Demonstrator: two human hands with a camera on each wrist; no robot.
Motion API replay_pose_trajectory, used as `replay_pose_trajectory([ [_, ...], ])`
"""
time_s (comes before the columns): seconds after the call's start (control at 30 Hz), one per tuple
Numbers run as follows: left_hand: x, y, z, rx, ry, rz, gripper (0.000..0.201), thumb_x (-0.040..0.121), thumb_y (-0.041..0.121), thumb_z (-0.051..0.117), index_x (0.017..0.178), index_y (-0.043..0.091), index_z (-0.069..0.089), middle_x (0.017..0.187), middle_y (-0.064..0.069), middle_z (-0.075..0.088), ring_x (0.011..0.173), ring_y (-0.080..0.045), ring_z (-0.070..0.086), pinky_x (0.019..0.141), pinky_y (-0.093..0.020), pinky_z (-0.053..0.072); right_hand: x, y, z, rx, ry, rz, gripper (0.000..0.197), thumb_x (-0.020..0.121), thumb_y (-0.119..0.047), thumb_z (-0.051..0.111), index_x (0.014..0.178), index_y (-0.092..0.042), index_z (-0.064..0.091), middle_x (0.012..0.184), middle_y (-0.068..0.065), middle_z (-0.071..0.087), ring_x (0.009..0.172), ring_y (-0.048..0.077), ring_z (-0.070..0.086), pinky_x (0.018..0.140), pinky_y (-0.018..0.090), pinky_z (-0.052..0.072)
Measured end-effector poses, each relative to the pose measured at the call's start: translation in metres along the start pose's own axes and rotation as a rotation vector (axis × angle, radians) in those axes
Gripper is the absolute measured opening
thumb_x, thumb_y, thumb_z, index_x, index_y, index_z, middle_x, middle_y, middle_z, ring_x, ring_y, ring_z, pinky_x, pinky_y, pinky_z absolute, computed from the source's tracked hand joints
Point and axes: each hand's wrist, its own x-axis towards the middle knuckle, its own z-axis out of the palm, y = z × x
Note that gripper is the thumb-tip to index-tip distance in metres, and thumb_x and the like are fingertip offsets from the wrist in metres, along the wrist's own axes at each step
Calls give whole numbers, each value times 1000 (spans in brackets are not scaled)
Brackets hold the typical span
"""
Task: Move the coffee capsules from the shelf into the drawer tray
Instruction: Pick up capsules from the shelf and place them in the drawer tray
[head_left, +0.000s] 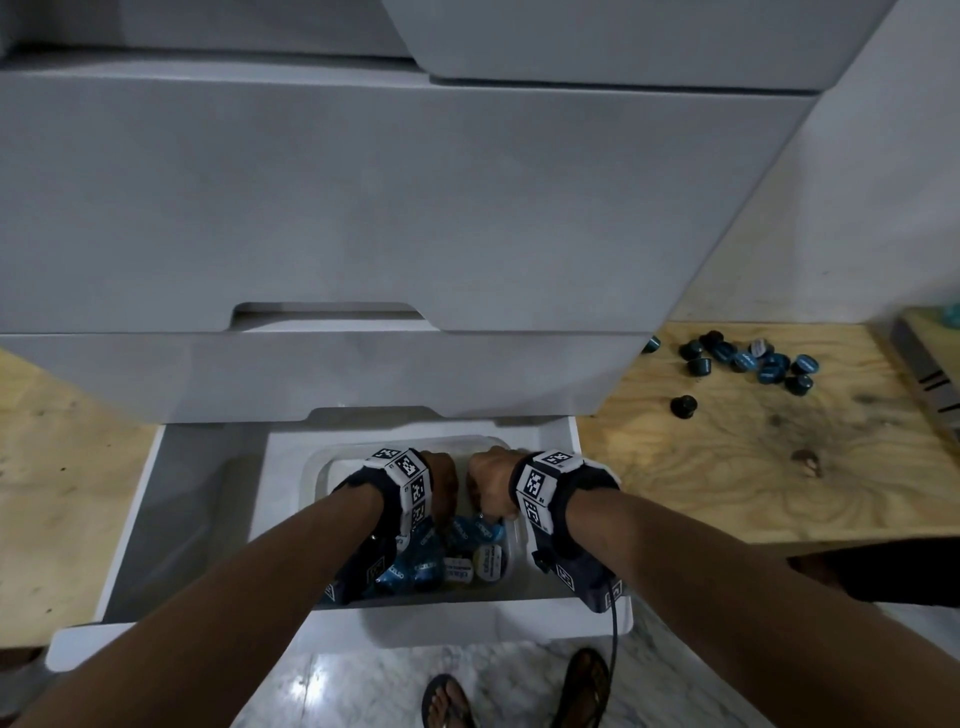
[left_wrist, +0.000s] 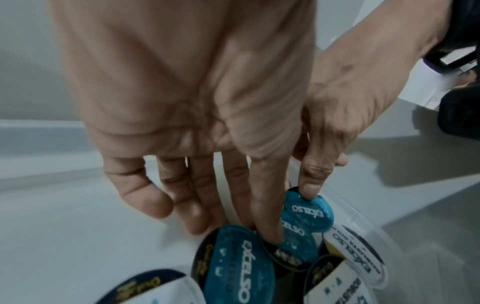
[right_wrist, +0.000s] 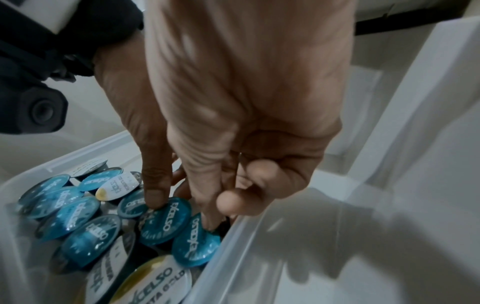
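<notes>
A clear plastic tray (head_left: 311, 470) sits in the open white drawer (head_left: 467, 618) and holds several blue-lidded and white-lidded coffee capsules (head_left: 467, 564). Both hands reach down into it, side by side. My left hand (head_left: 441, 483) has straight fingers; one fingertip (left_wrist: 270, 234) rests on a blue lid (left_wrist: 296, 246). My right hand (head_left: 491, 483) points its fingers (right_wrist: 207, 218) down beside the tray wall (right_wrist: 233, 257), touching a blue capsule (right_wrist: 194, 240). I see no capsule held clear of the pile. Several more capsules (head_left: 753, 358) lie on the wooden shelf at right.
Closed grey drawer fronts (head_left: 363, 208) overhang the open drawer. The plywood shelf (head_left: 727, 478) runs along the right side, with one lone dark capsule (head_left: 683, 405) on it. A grey striped object (head_left: 927, 374) lies at the far right. Sandalled feet (head_left: 519, 691) stand on the glossy floor.
</notes>
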Motion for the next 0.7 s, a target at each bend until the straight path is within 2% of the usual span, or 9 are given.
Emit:
replay_pose_trajectory([
  [0.1,-7,2,-2,15,17,1,43,69,36,79,105,14,72,103,-6,71,82,-20,61,79,-29,52,-7,-2,-2,-7,-12,-12,26,84,-8,67,107,2,69,111,15,70,80,18,55,70,26,47],
  [0.2,-19,3,-6,4,93,-10,41,62,38,80,96,17,73,100,-3,74,87,-22,69,84,-35,58,-18,-2,-6,14,14,-43,26,86,-11,67,110,1,69,108,15,72,78,17,56,67,27,48],
  [0.3,-46,11,-17,-37,158,20,41,68,32,80,104,16,70,108,-3,70,100,-22,65,90,-33,54,-38,5,-10,99,77,-77,28,86,-12,67,114,-7,66,93,7,66,61,14,52,47,20,41],
  [0.33,-57,15,-21,-56,180,29,42,70,29,80,108,15,68,113,-3,67,105,-22,63,92,-32,52,-47,9,-11,133,108,-96,28,86,-13,66,114,-10,65,90,4,62,58,12,51,45,20,39],
  [0.4,-83,27,-28,-82,227,51,41,74,27,78,111,16,65,118,-2,61,110,-21,58,94,-31,47,-68,21,-12,217,163,-137,27,85,-12,64,112,-13,66,93,3,63,64,18,58,50,26,48],
  [0.47,-108,44,-32,-92,262,78,39,75,30,77,110,18,64,110,1,58,104,-18,57,91,-29,45,-91,37,-12,270,205,-166,28,85,-11,62,113,-14,66,96,0,64,74,19,59,65,28,51],
  [0.53,-128,66,-37,-123,286,117,37,75,32,76,108,20,64,100,5,56,93,-14,54,85,-27,46,-113,62,-12,296,239,-188,27,86,-14,64,113,-15,66,103,-2,67,80,12,59,71,24,49],
  [0.63,-148,115,-45,-185,349,219,34,77,34,74,106,20,65,95,8,58,81,-10,52,75,-22,43,-141,111,-14,395,261,-199,22,87,-17,66,109,-16,66,99,-1,70,63,-1,58,57,14,47],
  [0.7,-148,154,-50,-227,405,281,29,79,32,72,104,19,65,90,8,59,80,-9,53,72,-20,41,-151,151,-15,432,279,-166,20,88,-20,66,108,-16,66,96,1,72,55,-2,59,47,13,45],
])
